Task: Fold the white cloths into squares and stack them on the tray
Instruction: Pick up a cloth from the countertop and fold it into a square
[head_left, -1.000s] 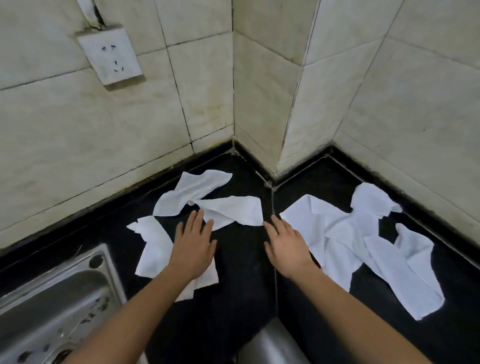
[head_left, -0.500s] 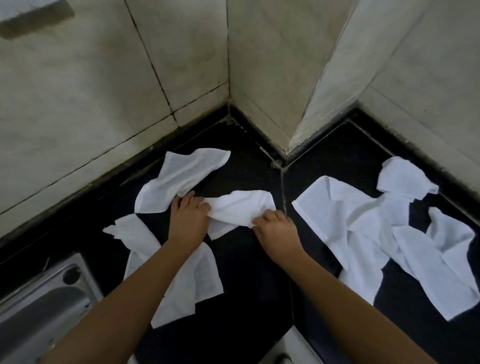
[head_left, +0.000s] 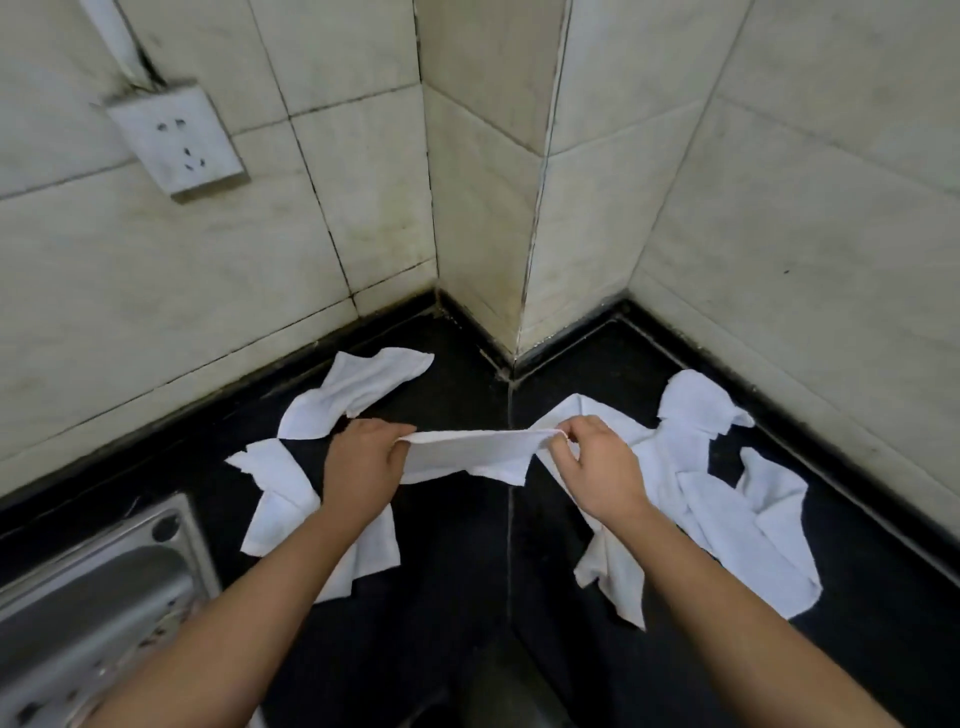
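Above the black counter, white cloth stretched left-right, left hand and right hand pinching its ends

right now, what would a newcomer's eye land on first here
First, the white cloth stretched in mid-frame between the left hand and the right hand, each gripping one end above the black counter. Next, the heap of crumpled cloths on the counter's right side and the loose cloths on its left. A steel sink fills the lower left corner and a wall socket sits upper left.
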